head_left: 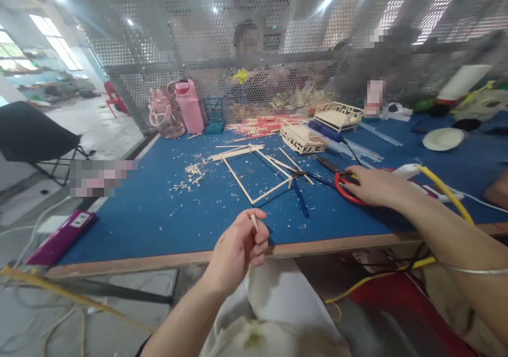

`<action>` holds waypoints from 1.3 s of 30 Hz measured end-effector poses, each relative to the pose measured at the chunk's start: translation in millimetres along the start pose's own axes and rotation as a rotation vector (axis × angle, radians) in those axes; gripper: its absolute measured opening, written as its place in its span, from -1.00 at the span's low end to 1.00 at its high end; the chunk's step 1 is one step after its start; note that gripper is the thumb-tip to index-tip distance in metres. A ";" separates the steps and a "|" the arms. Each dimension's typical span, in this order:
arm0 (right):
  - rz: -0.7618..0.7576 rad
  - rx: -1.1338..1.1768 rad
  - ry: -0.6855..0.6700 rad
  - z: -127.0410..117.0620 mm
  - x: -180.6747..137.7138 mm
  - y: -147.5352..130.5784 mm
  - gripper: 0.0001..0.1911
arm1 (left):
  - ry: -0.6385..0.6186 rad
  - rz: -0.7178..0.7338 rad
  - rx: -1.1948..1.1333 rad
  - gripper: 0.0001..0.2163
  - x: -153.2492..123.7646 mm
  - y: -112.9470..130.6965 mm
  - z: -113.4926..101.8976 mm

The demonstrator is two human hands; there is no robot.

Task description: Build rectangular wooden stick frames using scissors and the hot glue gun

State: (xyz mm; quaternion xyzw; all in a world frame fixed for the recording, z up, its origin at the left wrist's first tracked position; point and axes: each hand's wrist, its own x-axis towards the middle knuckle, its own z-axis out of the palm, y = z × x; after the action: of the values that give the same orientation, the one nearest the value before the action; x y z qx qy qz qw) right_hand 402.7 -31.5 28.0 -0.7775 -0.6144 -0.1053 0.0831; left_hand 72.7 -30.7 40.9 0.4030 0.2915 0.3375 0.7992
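The left grip (243, 238) is just in front of the near edge of the blue-topped desk (130, 227), thumb and fingers curled together and pinching a short pale stick (254, 221). The right grip (369, 186) is over the red-handled cutters (340, 189) on the right part of the desk, fingers touching the handles; whether they are clasped tight I cannot tell. Between the two, blue-handled pliers (302, 201) lie spread, their head at the right corner of a four-sided stick frame (237, 180), which lies flat on the desk beyond the left grip. Loose sticks (289, 157) cross near that corner, and more lie along the frame's far side. To its left is a small heap of wood scraps (194, 172), with chips scattered around. Farther back are red-marked sticks (264, 126), then two openwork wooden trays (304, 138), with a dark blue tool (325, 131) between them and clear strips (359, 152) to the right. A pink bottle (189, 107) and a teal basket (213, 116) stand at the back, before a perforated metal screen (190, 39). A white dish (442, 139) sits at the far right.
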 end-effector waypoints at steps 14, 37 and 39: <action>-0.109 0.549 0.000 -59.3 -76.6 -58.1 -0.65 | 0.105 0.070 0.140 -0.59 -1.9 -11.1 9.8; -0.515 0.602 -0.110 -61.3 -93.2 -111.9 -0.41 | -0.075 0.216 0.419 -0.74 -14.4 -6.8 13.0; -0.549 0.569 -0.061 -60.0 -92.6 -111.7 -0.41 | -0.064 0.240 0.466 -0.78 -14.9 -7.2 11.7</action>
State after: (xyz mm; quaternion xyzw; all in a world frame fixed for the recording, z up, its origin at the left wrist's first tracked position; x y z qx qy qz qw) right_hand 269.6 -108.0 61.2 -0.5331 -0.8061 0.0742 0.2458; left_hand 74.6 -50.6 43.7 0.6185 0.2859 0.3408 0.6477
